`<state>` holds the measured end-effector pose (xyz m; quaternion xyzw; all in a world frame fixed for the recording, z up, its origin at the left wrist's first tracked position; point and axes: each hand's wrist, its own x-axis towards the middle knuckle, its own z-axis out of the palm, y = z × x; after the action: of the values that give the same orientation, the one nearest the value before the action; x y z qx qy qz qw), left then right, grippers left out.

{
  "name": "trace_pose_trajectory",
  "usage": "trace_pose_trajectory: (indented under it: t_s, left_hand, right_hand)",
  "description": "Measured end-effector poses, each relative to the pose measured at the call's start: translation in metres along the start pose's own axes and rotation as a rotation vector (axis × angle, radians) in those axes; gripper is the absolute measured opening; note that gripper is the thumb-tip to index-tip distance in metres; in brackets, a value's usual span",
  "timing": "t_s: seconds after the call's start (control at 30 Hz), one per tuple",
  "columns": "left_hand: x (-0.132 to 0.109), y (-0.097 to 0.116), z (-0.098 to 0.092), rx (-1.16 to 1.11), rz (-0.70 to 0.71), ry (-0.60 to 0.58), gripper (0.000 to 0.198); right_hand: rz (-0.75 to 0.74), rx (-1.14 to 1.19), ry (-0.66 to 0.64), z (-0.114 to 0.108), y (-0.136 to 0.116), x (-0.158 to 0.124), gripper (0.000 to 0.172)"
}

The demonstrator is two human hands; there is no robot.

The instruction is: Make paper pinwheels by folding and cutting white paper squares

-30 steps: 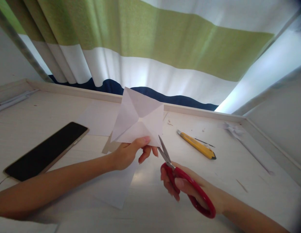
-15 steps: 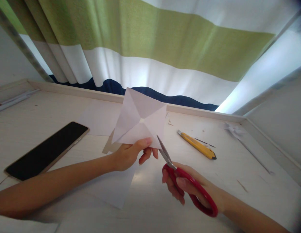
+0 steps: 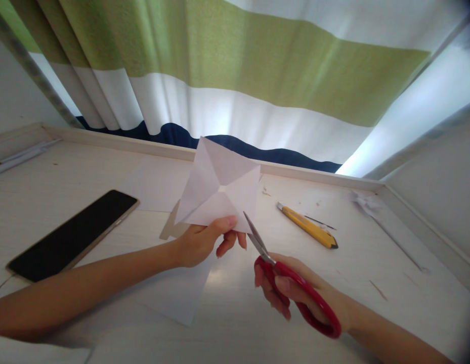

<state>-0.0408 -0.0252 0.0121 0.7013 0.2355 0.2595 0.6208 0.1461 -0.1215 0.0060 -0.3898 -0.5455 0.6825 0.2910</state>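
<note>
Between the thumb and fingers of my left hand (image 3: pixel 210 237) is a folded square of white paper (image 3: pixel 208 189), pinched at its lower edge. Its creased flaps meet around a small opening in the middle, and it is held up above the table. My right hand (image 3: pixel 295 290) grips a pair of red-handled scissors (image 3: pixel 259 242), fingers through the loops. The slightly parted blades point up and to the left, at the paper's lower right corner, one blade in front of the paper and the other at its edge.
A black phone (image 3: pixel 75 235) lies at left. White sheets (image 3: pixel 157 182) rest behind and under my left arm. To the right are a yellow utility knife (image 3: pixel 308 226), small scraps, and a paper pinwheel on a stick (image 3: pixel 396 242). A raised edge and a striped curtain (image 3: pixel 280 60) bound the back.
Almost nothing differs. The scissors' blades have shifted very slightly at the paper's corner, and the fingers of my right hand have moved a little; the paper stays in my left hand.
</note>
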Motion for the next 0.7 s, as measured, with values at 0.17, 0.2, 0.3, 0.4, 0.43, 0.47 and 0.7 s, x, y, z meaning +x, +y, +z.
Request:
trace_pose_trajectory:
  t_s: [0.17,0.2,0.3,0.4,0.43,0.47,0.7]
  left_hand:
    - [0.0004,-0.0004,-0.0004,-0.001,0.019,0.002,0.043]
    - [0.0005,-0.0003,-0.0006,0.001,0.019,-0.003,0.043]
    - [0.0009,-0.0002,-0.0009,0.007,0.017,-0.012,0.043]
    - [0.0008,-0.0003,-0.0008,0.025,0.027,-0.015,0.043]
    - [0.0006,-0.0004,-0.0007,0.03,0.033,-0.014,0.043]
    - [0.0002,-0.0005,-0.0006,0.035,0.039,-0.014,0.043]
    - [-0.001,-0.0021,-0.0006,0.02,0.049,-0.019,0.043]
  right_hand:
    - [0.003,0.001,0.009,0.0008,-0.0003,0.0003,0.035]
    - [0.002,0.0,0.006,0.0008,0.0,0.0003,0.035]
    - [0.002,-0.004,0.003,0.0009,0.0008,-0.0001,0.034]
    - [0.003,-0.007,0.008,0.0016,0.0008,-0.0006,0.033]
    - [0.002,-0.007,0.005,0.0019,0.0006,-0.0006,0.033]
    - [0.002,-0.008,0.003,0.002,0.0004,-0.0006,0.033]
    - [0.005,-0.041,-0.014,0.0021,0.0012,-0.0004,0.033]
